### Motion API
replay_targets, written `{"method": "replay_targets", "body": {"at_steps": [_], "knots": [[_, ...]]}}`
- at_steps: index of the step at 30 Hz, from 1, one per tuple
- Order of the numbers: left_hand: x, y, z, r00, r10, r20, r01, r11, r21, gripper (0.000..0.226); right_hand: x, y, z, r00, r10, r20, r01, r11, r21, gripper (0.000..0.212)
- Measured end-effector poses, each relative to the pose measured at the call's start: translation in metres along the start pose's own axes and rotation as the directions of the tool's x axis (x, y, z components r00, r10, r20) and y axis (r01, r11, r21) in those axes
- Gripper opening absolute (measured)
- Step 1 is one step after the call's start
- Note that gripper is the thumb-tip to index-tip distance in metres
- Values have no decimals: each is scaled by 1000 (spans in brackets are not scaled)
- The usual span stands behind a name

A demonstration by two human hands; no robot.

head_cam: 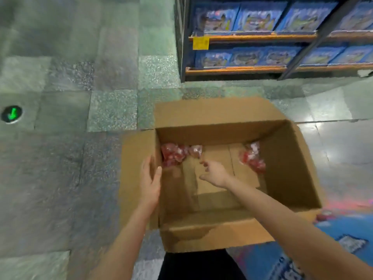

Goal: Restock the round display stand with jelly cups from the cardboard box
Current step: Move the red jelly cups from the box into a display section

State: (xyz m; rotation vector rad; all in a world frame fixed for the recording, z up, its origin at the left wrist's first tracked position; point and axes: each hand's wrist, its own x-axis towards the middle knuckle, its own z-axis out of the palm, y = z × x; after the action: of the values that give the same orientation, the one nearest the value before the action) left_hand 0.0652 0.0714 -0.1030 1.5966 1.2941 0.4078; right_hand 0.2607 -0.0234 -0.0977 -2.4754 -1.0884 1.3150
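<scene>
Gripping cardboard box (222,233) wall, left hand (150,178); right hand (214,172) spread, near jelly cups (175,153)

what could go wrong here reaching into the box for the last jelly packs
The right hand is open, between two red jelly clusters, left and right; a loose grab may drop cups. The left hand only grips the cardboard box wall, which could flex or tip the nearly empty box.

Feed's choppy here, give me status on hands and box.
Left hand gripping box left wall. Right hand open inside, reaching toward left jelly packs, holding nothing. More packs right side. Nothing in the way.
</scene>
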Motion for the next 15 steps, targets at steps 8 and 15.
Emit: {"method": "replay_targets", "body": {"at_steps": [8,15], "knots": [[9,-24,19,993,117,-5,-113,971,209,104,121,-27,35,999,36,-30,-27,965,260,50],[15,-46,24,978,209,10,-201,922,331,95,184,-21,72,980,166,-114,-101,896,432,27]]}}
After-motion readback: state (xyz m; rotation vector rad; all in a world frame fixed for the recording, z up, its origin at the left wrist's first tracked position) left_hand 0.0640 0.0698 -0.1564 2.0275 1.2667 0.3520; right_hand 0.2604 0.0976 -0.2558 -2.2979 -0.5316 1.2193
